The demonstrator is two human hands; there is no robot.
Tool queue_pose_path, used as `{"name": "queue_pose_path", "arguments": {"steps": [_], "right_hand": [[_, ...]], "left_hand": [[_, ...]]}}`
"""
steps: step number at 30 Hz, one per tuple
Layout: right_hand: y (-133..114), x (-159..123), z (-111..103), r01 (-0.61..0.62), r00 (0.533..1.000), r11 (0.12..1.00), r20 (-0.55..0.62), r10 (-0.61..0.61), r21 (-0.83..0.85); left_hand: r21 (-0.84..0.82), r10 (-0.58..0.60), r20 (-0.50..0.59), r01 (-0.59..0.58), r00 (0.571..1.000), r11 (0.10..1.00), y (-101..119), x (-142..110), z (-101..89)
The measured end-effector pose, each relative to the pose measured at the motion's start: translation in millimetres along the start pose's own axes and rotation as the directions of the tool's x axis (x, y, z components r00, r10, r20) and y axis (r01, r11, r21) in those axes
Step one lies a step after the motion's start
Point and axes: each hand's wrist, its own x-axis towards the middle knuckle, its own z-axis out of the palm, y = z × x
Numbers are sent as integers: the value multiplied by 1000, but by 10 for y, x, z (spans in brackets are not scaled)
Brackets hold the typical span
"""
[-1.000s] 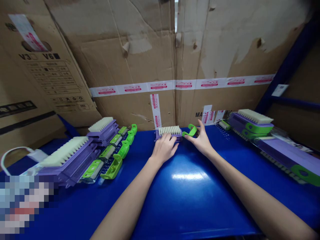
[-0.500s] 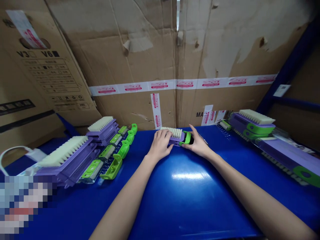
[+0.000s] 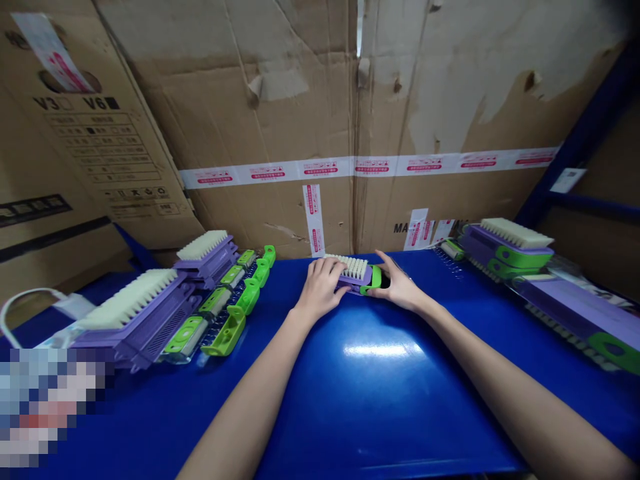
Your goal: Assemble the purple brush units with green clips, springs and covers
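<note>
A purple brush with white bristles lies at the far middle of the blue table, against the cardboard wall. My left hand rests over its left end, fingers curled on the bristles and body. My right hand grips the right end, where a green handle piece is folded against the brush body.
Stacks of purple brushes with green handle parts stand at the left. More purple and green brushes lie along the right edge. Taped cardboard boxes wall off the back. A blue rack post rises at right.
The green handle, held out to the right of the brush a second ago, has been folded in against the brush's right end. Both hands stay on the brush.
</note>
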Motion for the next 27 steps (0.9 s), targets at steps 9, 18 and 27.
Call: {"name": "queue_pose_path", "arguments": {"steps": [9, 18, 27], "right_hand": [[-33, -27, 6, 10, 1000, 1000, 16, -10, 14], [-153, -61, 22, -51, 998, 998, 36, 50, 38], [-100, -30, -53, -76, 993, 996, 97, 70, 57]], "left_hand": [[-170, -292, -91, 274, 952, 947, -111, -48, 141], [-316, -410, 65, 408, 910, 856, -234, -72, 168], [-212, -471, 128, 488, 873, 847, -77, -32, 52]]}}
